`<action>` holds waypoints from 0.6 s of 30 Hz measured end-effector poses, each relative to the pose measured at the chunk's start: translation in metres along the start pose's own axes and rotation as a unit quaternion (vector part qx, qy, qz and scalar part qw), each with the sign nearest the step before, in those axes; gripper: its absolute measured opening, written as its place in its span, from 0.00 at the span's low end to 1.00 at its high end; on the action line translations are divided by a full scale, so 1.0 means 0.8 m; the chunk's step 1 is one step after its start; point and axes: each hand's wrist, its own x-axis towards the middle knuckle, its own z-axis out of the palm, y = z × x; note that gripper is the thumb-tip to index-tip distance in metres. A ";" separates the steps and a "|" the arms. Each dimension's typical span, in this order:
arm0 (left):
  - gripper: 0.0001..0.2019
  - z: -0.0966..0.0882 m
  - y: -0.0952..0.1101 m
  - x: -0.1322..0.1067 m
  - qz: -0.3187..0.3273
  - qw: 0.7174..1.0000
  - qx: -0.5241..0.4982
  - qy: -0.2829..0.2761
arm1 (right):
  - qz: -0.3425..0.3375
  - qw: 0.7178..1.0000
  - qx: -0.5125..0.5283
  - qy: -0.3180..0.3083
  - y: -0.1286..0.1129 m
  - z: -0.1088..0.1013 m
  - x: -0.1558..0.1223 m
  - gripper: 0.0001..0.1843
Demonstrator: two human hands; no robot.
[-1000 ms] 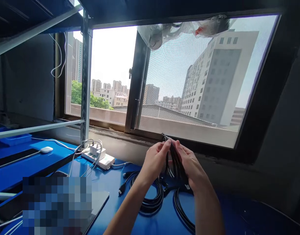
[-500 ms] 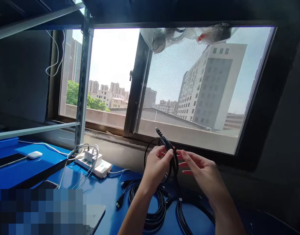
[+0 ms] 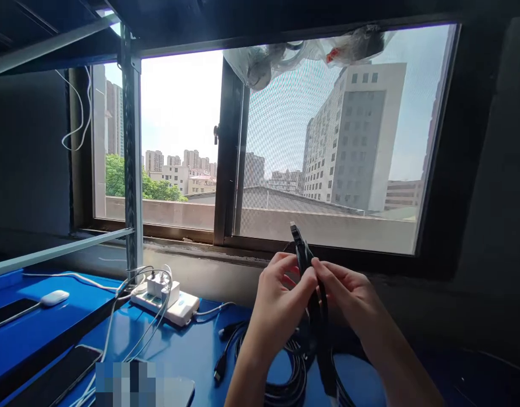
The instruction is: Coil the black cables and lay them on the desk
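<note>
Both hands hold a bundle of black cable [image 3: 318, 316] up in front of the window. My left hand [image 3: 281, 305] has its fingers curled round the bundle near the top, where a plug end [image 3: 294, 230] sticks up. My right hand [image 3: 349, 294] pinches the same bundle from the right side, fingers pressed against it. The cable hangs down between my hands to more black coils [image 3: 285, 379] lying on the blue table [image 3: 200, 345].
A white power strip [image 3: 167, 297] with plugged chargers and white leads sits left of the coils. A white earbud case [image 3: 54, 297] lies on the left shelf and a dark phone [image 3: 60, 376] on the table. The window frame [image 3: 226, 152] and a metal rack post [image 3: 130, 152] stand behind.
My right hand, open and apart half a second ago, has closed on the cable again. The loose loop has been drawn in to the bundle. The camera has turned slightly right.
</note>
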 end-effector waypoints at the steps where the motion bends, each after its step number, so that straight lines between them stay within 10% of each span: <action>1: 0.11 -0.003 -0.001 0.001 0.002 1.000 0.005 0.005 | 0.005 1.000 -0.001 -0.001 -0.002 0.002 0.000 0.30; 14: 0.22 -0.031 -0.012 0.017 -0.012 0.961 -0.108 0.253 | -0.059 0.967 0.106 0.222 -0.008 -0.002 0.001 0.31; 18: 0.31 -0.029 -0.002 0.012 -0.023 0.943 -0.163 0.289 | -0.091 0.972 0.065 0.206 -0.006 0.000 0.001 0.32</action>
